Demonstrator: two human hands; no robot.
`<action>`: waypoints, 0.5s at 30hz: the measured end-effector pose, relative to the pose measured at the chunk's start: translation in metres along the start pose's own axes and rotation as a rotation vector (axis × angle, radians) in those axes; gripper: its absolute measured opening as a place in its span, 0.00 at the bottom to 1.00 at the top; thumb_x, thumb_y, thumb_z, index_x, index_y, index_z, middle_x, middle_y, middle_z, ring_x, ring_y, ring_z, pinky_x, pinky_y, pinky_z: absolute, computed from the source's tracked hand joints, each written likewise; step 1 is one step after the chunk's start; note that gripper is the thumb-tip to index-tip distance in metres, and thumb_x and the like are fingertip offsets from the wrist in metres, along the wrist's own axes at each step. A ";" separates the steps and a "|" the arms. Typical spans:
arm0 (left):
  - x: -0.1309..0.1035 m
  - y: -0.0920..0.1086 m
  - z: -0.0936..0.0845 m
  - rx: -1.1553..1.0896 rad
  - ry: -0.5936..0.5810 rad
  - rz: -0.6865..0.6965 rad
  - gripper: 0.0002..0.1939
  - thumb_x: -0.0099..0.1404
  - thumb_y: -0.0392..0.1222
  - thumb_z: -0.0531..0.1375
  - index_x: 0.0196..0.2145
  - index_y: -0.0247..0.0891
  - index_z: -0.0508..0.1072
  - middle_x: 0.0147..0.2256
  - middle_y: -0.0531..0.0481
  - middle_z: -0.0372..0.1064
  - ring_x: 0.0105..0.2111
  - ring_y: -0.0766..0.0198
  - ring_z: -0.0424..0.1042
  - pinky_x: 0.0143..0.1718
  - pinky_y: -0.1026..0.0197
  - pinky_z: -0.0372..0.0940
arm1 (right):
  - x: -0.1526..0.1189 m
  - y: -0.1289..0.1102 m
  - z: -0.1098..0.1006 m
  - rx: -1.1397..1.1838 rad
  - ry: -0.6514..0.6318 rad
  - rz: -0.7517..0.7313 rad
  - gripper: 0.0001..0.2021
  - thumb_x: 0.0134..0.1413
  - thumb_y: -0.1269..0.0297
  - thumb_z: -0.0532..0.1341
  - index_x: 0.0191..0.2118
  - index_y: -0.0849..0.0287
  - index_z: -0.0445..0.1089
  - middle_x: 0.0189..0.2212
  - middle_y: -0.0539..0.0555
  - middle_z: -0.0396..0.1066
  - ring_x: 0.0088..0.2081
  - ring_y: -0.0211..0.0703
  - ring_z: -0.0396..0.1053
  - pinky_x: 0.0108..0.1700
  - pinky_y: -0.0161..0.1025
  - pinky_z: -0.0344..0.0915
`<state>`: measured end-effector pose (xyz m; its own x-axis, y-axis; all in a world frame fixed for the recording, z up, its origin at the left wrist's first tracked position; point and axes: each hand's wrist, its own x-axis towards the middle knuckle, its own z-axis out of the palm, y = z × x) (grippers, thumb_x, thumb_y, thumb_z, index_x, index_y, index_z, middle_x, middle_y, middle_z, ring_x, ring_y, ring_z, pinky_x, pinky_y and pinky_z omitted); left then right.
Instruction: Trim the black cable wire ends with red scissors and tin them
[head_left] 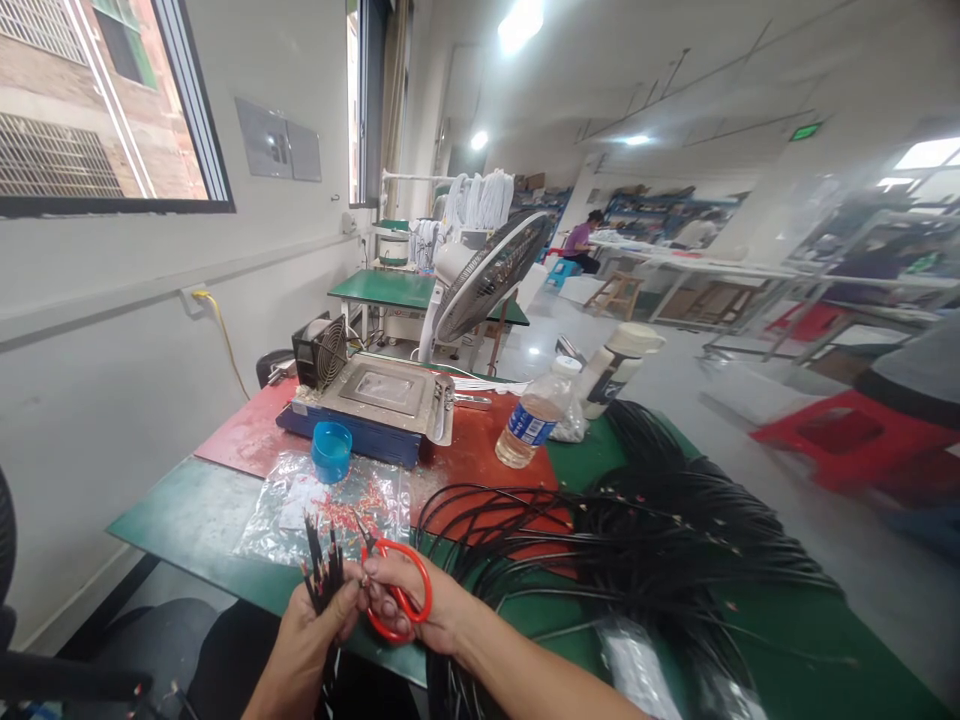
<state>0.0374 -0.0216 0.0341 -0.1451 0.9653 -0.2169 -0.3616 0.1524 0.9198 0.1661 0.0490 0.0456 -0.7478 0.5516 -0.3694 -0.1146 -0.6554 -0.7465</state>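
My left hand (319, 622) is wrapped round a bunch of black cables (322, 565), whose stripped ends point upward with bits of red and pale wire showing. Against its fingertips, my right hand (401, 600) holds red-handled scissors (424, 578), the blades pointing up and left. Beyond the hands, small red and orange wire scraps (349, 512) are scattered on a clear plastic bag (281, 530). A blue cup (331, 452) stands on the bag's far part. Many long black cables (637, 540) lie in a heap on the right.
On the red mat (457, 465) are a blue-based metal hotplate (375, 400) with a small black fan (320, 352), and a labelled bottle (534, 420). A white flask (619, 370) stands behind it. Farther back are a large fan (491, 275), a red stool (855, 440) and people.
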 end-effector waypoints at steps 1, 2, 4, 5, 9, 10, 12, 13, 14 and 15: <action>0.000 0.001 0.000 0.001 -0.009 0.001 0.14 0.53 0.50 0.65 0.25 0.35 0.72 0.18 0.55 0.61 0.19 0.71 0.54 0.22 0.65 0.49 | 0.000 0.000 0.000 -0.005 -0.005 -0.003 0.19 0.36 0.52 0.68 0.21 0.65 0.65 0.12 0.44 0.59 0.12 0.25 0.51 0.13 0.25 0.43; 0.000 0.001 0.001 0.005 -0.013 0.006 0.14 0.53 0.50 0.64 0.24 0.35 0.72 0.18 0.56 0.59 0.19 0.71 0.54 0.22 0.65 0.49 | 0.000 0.000 -0.001 -0.017 -0.002 -0.011 0.20 0.37 0.51 0.67 0.21 0.65 0.64 0.12 0.44 0.59 0.12 0.25 0.51 0.12 0.26 0.43; 0.001 0.002 0.002 0.022 -0.002 0.013 0.15 0.55 0.51 0.63 0.25 0.35 0.71 0.17 0.57 0.58 0.19 0.71 0.53 0.22 0.65 0.48 | 0.000 -0.001 -0.001 -0.057 0.019 -0.046 0.21 0.39 0.49 0.66 0.20 0.64 0.64 0.11 0.45 0.58 0.11 0.26 0.52 0.12 0.26 0.44; 0.001 0.002 0.002 0.034 0.012 0.015 0.15 0.55 0.51 0.63 0.25 0.34 0.72 0.17 0.57 0.58 0.19 0.72 0.52 0.22 0.65 0.47 | 0.000 -0.001 -0.002 -0.075 0.032 -0.068 0.22 0.41 0.47 0.65 0.20 0.64 0.64 0.11 0.45 0.58 0.10 0.27 0.53 0.11 0.27 0.44; 0.003 0.000 0.001 0.072 0.068 0.015 0.17 0.54 0.53 0.63 0.25 0.34 0.72 0.16 0.57 0.57 0.18 0.72 0.52 0.21 0.65 0.46 | -0.001 -0.005 0.000 -0.136 0.046 -0.153 0.25 0.44 0.43 0.62 0.21 0.65 0.66 0.11 0.46 0.58 0.10 0.28 0.53 0.11 0.27 0.44; 0.003 0.000 0.001 0.075 0.079 0.019 0.17 0.53 0.53 0.63 0.25 0.33 0.72 0.16 0.57 0.56 0.18 0.72 0.52 0.21 0.65 0.46 | -0.002 -0.005 0.001 -0.154 0.047 -0.167 0.25 0.43 0.43 0.62 0.20 0.66 0.66 0.10 0.46 0.58 0.10 0.28 0.53 0.11 0.27 0.45; 0.003 -0.002 0.000 0.084 0.096 0.022 0.18 0.53 0.54 0.63 0.28 0.33 0.73 0.15 0.58 0.56 0.17 0.72 0.51 0.21 0.65 0.45 | -0.002 -0.005 0.002 -0.187 0.049 -0.188 0.25 0.43 0.44 0.63 0.19 0.65 0.65 0.10 0.45 0.57 0.10 0.28 0.53 0.11 0.27 0.46; 0.003 -0.002 0.000 0.090 0.102 0.023 0.19 0.53 0.54 0.63 0.29 0.33 0.73 0.15 0.58 0.55 0.17 0.71 0.51 0.21 0.65 0.45 | -0.002 -0.005 0.003 -0.200 0.049 -0.196 0.25 0.42 0.44 0.63 0.19 0.65 0.65 0.10 0.45 0.57 0.10 0.27 0.53 0.11 0.27 0.46; 0.003 -0.002 0.000 0.096 0.104 0.024 0.19 0.53 0.54 0.63 0.30 0.33 0.73 0.15 0.58 0.55 0.17 0.71 0.51 0.21 0.65 0.45 | -0.002 -0.004 0.003 -0.212 0.050 -0.203 0.24 0.42 0.44 0.64 0.18 0.65 0.65 0.10 0.45 0.57 0.10 0.27 0.53 0.12 0.27 0.47; 0.003 -0.003 0.000 0.102 0.104 0.026 0.19 0.54 0.54 0.62 0.29 0.33 0.73 0.15 0.58 0.55 0.18 0.71 0.51 0.21 0.65 0.45 | -0.002 -0.004 0.004 -0.224 0.051 -0.209 0.24 0.42 0.44 0.64 0.18 0.65 0.65 0.10 0.45 0.57 0.10 0.27 0.53 0.12 0.26 0.47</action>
<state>0.0377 -0.0192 0.0310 -0.2494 0.9429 -0.2207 -0.2619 0.1538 0.9528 0.1659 0.0483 0.0516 -0.6890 0.6912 -0.2180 -0.1116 -0.3984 -0.9104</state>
